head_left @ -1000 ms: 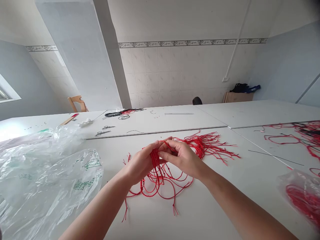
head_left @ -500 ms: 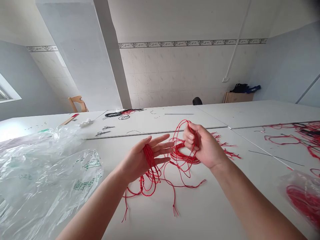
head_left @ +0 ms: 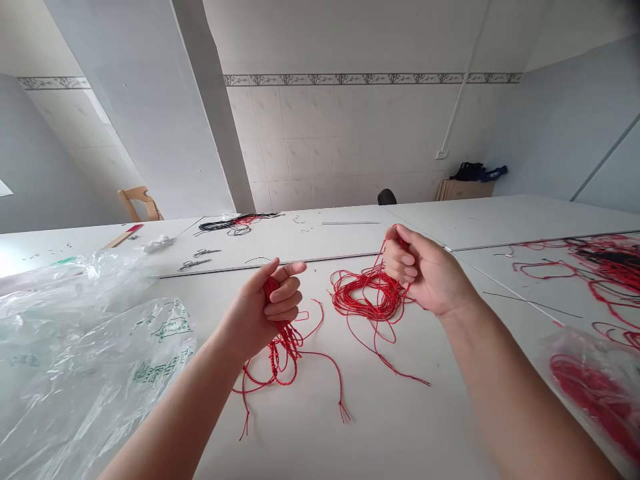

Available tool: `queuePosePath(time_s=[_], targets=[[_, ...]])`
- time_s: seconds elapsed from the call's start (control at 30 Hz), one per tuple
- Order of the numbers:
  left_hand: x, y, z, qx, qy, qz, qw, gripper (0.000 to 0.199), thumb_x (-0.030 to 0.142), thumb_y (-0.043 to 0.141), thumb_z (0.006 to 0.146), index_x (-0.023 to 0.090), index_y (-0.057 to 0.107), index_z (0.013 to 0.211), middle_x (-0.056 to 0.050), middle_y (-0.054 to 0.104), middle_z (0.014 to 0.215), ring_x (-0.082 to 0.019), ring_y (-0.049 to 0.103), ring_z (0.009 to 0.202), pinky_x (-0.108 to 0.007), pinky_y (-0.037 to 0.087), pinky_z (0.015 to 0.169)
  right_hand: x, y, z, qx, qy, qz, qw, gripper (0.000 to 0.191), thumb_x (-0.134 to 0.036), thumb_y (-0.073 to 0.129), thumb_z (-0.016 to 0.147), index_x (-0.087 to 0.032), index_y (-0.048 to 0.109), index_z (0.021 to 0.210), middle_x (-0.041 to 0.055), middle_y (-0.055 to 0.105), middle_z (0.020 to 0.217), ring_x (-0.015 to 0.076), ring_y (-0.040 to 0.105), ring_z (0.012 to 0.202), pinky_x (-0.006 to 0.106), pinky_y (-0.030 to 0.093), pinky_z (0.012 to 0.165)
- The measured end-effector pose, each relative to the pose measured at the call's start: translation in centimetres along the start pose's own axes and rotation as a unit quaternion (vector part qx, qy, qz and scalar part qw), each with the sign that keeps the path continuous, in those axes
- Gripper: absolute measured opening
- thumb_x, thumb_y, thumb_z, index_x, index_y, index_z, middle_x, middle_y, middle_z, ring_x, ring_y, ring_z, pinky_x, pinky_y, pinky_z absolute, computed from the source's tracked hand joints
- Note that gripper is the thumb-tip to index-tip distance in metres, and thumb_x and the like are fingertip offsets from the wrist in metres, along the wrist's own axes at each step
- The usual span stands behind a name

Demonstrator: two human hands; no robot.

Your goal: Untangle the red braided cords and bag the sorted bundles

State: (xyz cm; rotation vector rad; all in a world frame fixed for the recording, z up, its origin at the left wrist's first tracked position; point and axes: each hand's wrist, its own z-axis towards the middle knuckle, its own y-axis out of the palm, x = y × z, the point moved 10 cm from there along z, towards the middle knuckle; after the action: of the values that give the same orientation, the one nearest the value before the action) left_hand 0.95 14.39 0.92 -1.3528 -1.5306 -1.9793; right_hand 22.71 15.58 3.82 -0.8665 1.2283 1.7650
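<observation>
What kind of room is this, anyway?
Probably a craft workroom: the left hand holds a bunch of red cords, a coil of red cord lies on the white table, and scissors lie farther back.

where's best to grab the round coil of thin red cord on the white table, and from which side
Probably its left part, from the left and above: the round coil of thin red cord lies low, strands bunched there around an open middle, while the right hand hides some of its right side.
</observation>
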Motion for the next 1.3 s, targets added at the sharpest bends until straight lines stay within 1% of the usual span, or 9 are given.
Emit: queuePosePath(time_s=[0.17,0.33,0.47,0.67,0.8,0.93,1.03,1.17,1.3], targets=[[0.0,-0.1,0.0,-0.002,0.0,0.037,0.999,0.024,0.034,0.068,0.094,0.012,0.074,0.09,0.009,0.025,0.055,-0.006,0.013,0.046,-0.016,0.02,0.039,-3.4,-0.5,-0.9,0.013,-0.073,-0.077,0.994,0.024,-0.038,0.062,0.098,-0.02,0.072,0.085,-0.0056,0.026,0.06,0.0095,0.014,0.05,0.029,0.011,0.046],[-1.3,0.0,0.1,0.004,-0.01,0.129,0.992,0.025,0.038,0.064,0.096,0.016,0.074,0.094,0.007,0.027,0.06,-0.007,0.013,0.049,-0.019,0.017,0.044,-5.4,2.5,-3.1,-0.022,-0.093,-0.072,0.993,0.027,-0.038,0.055,0.101,-0.024,0.072,0.085,-0.0048,0.023,0.057,0.0118,0.011,0.049,0.032,0.013,0.046],[-2.5,0.7,-0.2,0.008,0.008,0.279,0.96,0.032,0.044,0.066,0.095,0.024,0.072,0.12,0.004,0.038,0.069,-0.009,0.02,0.054,-0.025,0.021,0.051,-6.7,5.1,-5.8,-0.037,-0.097,-0.046,0.993,0.03,-0.043,0.057,0.101,-0.03,0.071,0.078,-0.0056,0.02,0.051,0.0116,0.006,0.045,0.032,0.016,0.042],[-8.4,4.0,-1.6,-0.184,-0.124,0.409,0.885,0.082,0.048,0.077,0.087,0.033,0.04,0.158,0.008,0.035,0.063,-0.014,0.032,0.06,-0.028,0.028,0.059,-7.6,6.4,-7.8,-0.048,-0.098,-0.035,0.993,0.035,-0.052,0.062,0.096,-0.031,0.064,0.069,-0.0069,0.015,0.043,0.0101,0.006,0.038,0.029,0.018,0.034],[-10.5,4.8,-2.3,-0.252,-0.166,0.409,0.861,0.082,0.048,0.083,0.08,0.029,0.049,0.152,0.009,0.039,0.059,-0.012,0.033,0.056,-0.028,0.029,0.055,-7.5,5.4,-7.3,-0.017,-0.095,-0.039,0.995,0.033,-0.053,0.063,0.095,-0.031,0.059,0.071,-0.008,0.015,0.044,0.0096,0.005,0.036,0.027,0.016,0.033],[-10.4,5.1,-2.3,-0.238,-0.154,0.437,0.854,0.066,0.045,0.079,0.084,0.029,0.058,0.145,0.009,0.037,0.059,-0.011,0.034,0.055,-0.027,0.027,0.054,-7.1,4.4,-7.1,0.033,-0.075,-0.064,0.995,0.04,-0.057,0.059,0.095,-0.029,0.05,0.068,-0.008,0.012,0.044,0.0106,0.005,0.035,0.027,0.015,0.034],[-10.4,5.4,-2.4,-0.232,-0.148,0.433,0.859,0.072,0.049,0.08,0.083,0.029,0.055,0.147,0.008,0.041,0.062,-0.012,0.037,0.056,-0.027,0.03,0.055,-7.0,4.6,-7.1,0.037,-0.076,-0.073,0.994,0.038,-0.057,0.057,0.095,-0.031,0.053,0.069,-0.0076,0.012,0.043,0.0116,0.004,0.036,0.027,0.016,0.034],[-9.8,4.5,-1.6,-0.186,-0.11,0.443,0.87,0.062,0.052,0.082,0.079,0.025,0.066,0.133,0.002,0.055,0.077,-0.012,0.041,0.062,-0.028,0.032,0.056,-7.9,4.8,-6.9,0.009,-0.112,-0.006,0.994,0.032,-0.04,0.056,0.1,-0.032,0.063,0.07,-0.007,0.013,0.045,0.0122,0.003,0.038,0.029,0.015,0.034],[-7.3,3.0,-0.4,-0.132,-0.042,0.429,0.893,0.039,0.05,0.074,0.089,0.021,0.072,0.116,0.001,0.05,0.076,-0.013,0.04,0.065,-0.028,0.035,0.06,-9.5,2.8,-6.6,0.036,-0.144,0.019,0.989,0.024,-0.03,0.064,0.095,-0.033,0.068,0.071,-0.0074,0.012,0.048,0.0128,0.002,0.041,0.03,0.013,0.035]])
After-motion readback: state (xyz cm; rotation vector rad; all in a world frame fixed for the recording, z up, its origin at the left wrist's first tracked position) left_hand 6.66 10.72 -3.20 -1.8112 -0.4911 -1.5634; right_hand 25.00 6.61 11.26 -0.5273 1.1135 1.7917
